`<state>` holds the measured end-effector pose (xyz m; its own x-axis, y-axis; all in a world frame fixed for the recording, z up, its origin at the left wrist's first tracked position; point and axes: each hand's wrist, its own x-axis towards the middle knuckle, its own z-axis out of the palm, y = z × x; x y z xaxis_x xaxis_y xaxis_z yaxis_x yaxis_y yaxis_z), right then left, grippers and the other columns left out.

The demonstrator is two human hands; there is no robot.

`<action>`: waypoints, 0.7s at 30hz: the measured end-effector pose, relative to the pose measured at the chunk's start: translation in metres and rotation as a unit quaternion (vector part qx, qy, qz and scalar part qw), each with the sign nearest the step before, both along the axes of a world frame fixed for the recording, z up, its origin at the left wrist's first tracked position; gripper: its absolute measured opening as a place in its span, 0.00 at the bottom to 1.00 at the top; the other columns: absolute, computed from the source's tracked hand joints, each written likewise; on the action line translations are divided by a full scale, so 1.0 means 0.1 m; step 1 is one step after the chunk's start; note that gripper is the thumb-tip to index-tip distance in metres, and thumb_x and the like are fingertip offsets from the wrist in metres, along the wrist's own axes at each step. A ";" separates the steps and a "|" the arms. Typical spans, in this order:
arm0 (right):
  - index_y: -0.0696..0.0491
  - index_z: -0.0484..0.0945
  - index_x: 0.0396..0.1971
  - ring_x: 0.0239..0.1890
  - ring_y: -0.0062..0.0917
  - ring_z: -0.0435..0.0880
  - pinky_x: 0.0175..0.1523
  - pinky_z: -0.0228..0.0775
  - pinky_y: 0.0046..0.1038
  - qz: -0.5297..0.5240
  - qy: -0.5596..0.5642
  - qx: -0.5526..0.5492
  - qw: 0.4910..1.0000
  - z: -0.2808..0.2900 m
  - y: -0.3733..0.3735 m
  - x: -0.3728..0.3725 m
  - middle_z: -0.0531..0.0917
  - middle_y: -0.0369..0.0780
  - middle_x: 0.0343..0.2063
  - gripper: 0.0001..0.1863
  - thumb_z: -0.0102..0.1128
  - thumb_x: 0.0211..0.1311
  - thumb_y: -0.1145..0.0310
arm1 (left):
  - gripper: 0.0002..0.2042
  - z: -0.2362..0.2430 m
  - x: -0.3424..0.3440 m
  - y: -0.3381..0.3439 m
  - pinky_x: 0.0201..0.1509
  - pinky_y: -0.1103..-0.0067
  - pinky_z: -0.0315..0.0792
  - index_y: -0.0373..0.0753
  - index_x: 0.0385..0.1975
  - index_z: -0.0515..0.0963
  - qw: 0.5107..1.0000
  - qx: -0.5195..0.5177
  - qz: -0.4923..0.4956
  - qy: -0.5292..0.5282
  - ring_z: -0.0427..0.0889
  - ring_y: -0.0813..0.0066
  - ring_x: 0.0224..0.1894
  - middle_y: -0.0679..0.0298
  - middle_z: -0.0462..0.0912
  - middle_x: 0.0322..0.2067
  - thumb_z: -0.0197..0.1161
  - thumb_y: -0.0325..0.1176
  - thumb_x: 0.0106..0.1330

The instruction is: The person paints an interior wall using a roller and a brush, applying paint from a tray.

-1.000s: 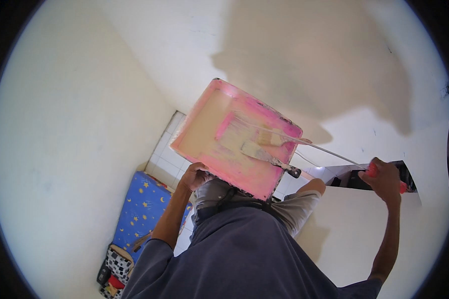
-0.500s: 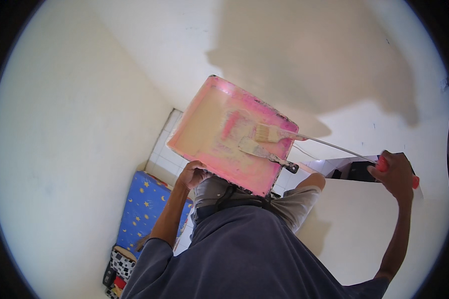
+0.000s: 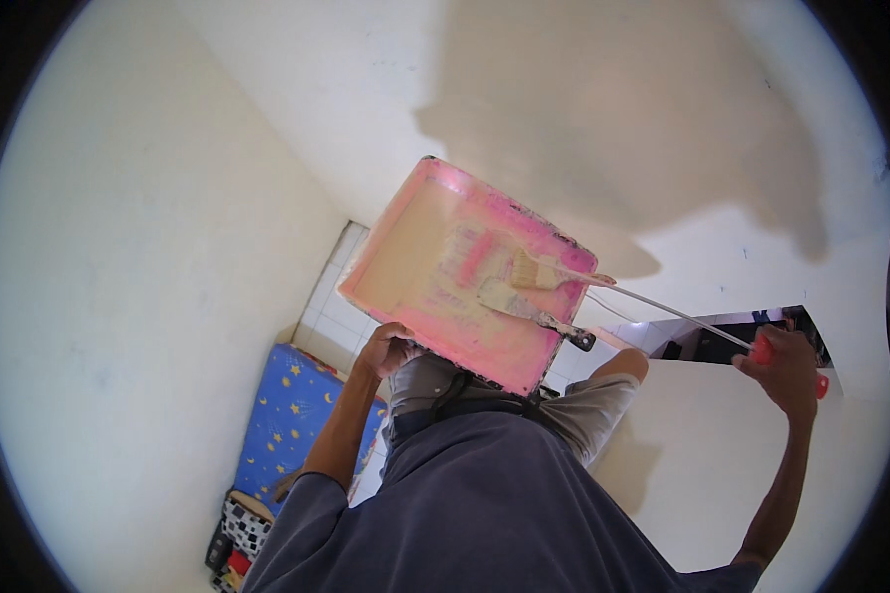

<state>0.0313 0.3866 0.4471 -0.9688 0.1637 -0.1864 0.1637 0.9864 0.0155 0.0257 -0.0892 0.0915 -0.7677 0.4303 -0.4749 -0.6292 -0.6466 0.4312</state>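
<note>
My left hand grips the near left edge of a pink paint tray, holding it tilted in front of my waist. Cream paint pools toward the tray's far left side. A paintbrush with pale bristles and a putty knife with a dark handle lie in it, their handles over the right rim. Out to the right, my right hand is closed around the red handle of a paint roller. Its thin metal rod reaches over the tray; the roller head is hard to make out against the paint.
Pale walls meet in a corner ahead, with shadows cast on the right one. Below left, a blue mattress with stars and moons rests by the wall. White floor tiles show behind the tray. A dark object appears beyond my right hand.
The tray, with the brush and putty knife in it, appears slightly lower and to the right, as does much of the surrounding view. Both hands keep their grips.
</note>
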 end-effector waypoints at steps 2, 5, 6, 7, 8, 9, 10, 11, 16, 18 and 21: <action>0.57 0.71 0.19 0.23 0.37 0.74 0.35 0.66 0.36 0.080 0.051 0.037 0.995 -0.27 0.01 0.02 0.75 0.42 0.17 0.21 0.70 0.37 0.55 | 0.18 0.07 -0.03 0.04 0.49 0.67 0.72 0.31 0.46 0.70 1.000 -0.003 -0.001 0.002 0.78 0.66 0.45 0.57 0.77 0.44 0.53 0.26 0.54; 0.58 0.72 0.20 0.21 0.37 0.72 0.31 0.65 0.35 0.066 0.021 0.003 0.998 -0.43 -0.17 -0.10 0.76 0.44 0.17 0.22 0.70 0.38 0.55 | 0.18 0.06 -0.02 0.03 0.48 0.68 0.72 0.31 0.46 0.70 1.000 0.003 -0.004 0.016 0.78 0.66 0.44 0.57 0.78 0.44 0.53 0.26 0.54; 0.59 0.72 0.20 0.22 0.37 0.73 0.32 0.65 0.35 0.049 -0.001 0.003 0.999 -0.43 -0.23 -0.11 0.76 0.44 0.18 0.22 0.70 0.37 0.55 | 0.18 0.05 -0.02 0.04 0.48 0.68 0.73 0.31 0.46 0.71 1.000 0.007 -0.002 0.014 0.78 0.66 0.44 0.57 0.78 0.43 0.53 0.26 0.54; 0.59 0.72 0.21 0.22 0.37 0.73 0.32 0.65 0.36 0.034 -0.021 0.004 0.999 -0.44 -0.26 -0.12 0.76 0.45 0.19 0.22 0.70 0.37 0.56 | 0.18 0.11 -0.01 0.07 0.47 0.68 0.73 0.31 0.46 0.71 1.000 0.012 0.003 0.014 0.78 0.66 0.44 0.57 0.78 0.43 0.53 0.26 0.54; 0.58 0.72 0.21 0.23 0.38 0.73 0.32 0.65 0.35 0.053 -0.003 0.011 0.999 -0.45 -0.19 -0.09 0.76 0.45 0.19 0.22 0.70 0.37 0.56 | 0.18 0.14 -0.01 0.08 0.47 0.68 0.73 0.31 0.46 0.71 1.000 0.017 0.007 0.013 0.78 0.66 0.44 0.57 0.78 0.43 0.53 0.26 0.54; 0.58 0.72 0.20 0.24 0.38 0.73 0.32 0.65 0.35 0.072 0.015 0.019 0.997 -0.45 -0.06 -0.03 0.76 0.45 0.19 0.22 0.71 0.36 0.57 | 0.19 0.11 -0.01 0.09 0.47 0.69 0.74 0.30 0.46 0.70 1.000 0.011 0.012 0.007 0.78 0.66 0.43 0.56 0.78 0.43 0.53 0.27 0.53; 0.58 0.72 0.20 0.24 0.38 0.73 0.33 0.65 0.35 0.094 0.033 0.026 0.995 -0.44 0.02 0.01 0.76 0.45 0.19 0.21 0.71 0.36 0.58 | 0.20 0.08 0.00 0.08 0.46 0.69 0.74 0.29 0.47 0.69 1.000 0.005 0.020 0.001 0.79 0.66 0.42 0.55 0.78 0.42 0.53 0.27 0.53; 0.57 0.72 0.20 0.25 0.37 0.74 0.33 0.66 0.35 0.068 0.012 0.029 0.997 -0.35 0.03 0.02 0.76 0.44 0.19 0.21 0.71 0.35 0.57 | 0.21 0.05 0.01 0.08 0.46 0.69 0.75 0.29 0.48 0.69 1.000 0.001 0.027 -0.006 0.79 0.65 0.42 0.54 0.78 0.42 0.53 0.27 0.52; 0.56 0.70 0.16 0.24 0.35 0.74 0.34 0.66 0.35 0.046 0.012 0.072 0.996 -0.11 0.25 0.20 0.74 0.41 0.16 0.19 0.72 0.32 0.60 | 0.17 0.00 0.03 0.03 0.46 0.68 0.74 0.31 0.45 0.71 1.000 0.015 0.014 0.003 0.79 0.66 0.43 0.57 0.78 0.42 0.53 0.26 0.53; 0.56 0.69 0.16 0.23 0.35 0.74 0.32 0.66 0.35 0.034 -0.014 0.032 0.999 -0.10 0.19 0.16 0.73 0.41 0.16 0.20 0.72 0.32 0.61 | 0.18 0.02 0.03 0.02 0.46 0.69 0.74 0.31 0.45 0.71 1.000 0.007 0.018 -0.001 0.79 0.66 0.41 0.56 0.78 0.42 0.54 0.27 0.53; 0.56 0.69 0.16 0.24 0.37 0.74 0.32 0.65 0.35 0.052 0.005 -0.002 0.999 -0.40 0.27 0.18 0.74 0.42 0.15 0.21 0.73 0.32 0.59 | 0.19 0.07 -0.01 0.03 0.45 0.70 0.75 0.30 0.46 0.70 1.000 -0.007 0.017 -0.005 0.80 0.66 0.39 0.55 0.78 0.41 0.54 0.27 0.52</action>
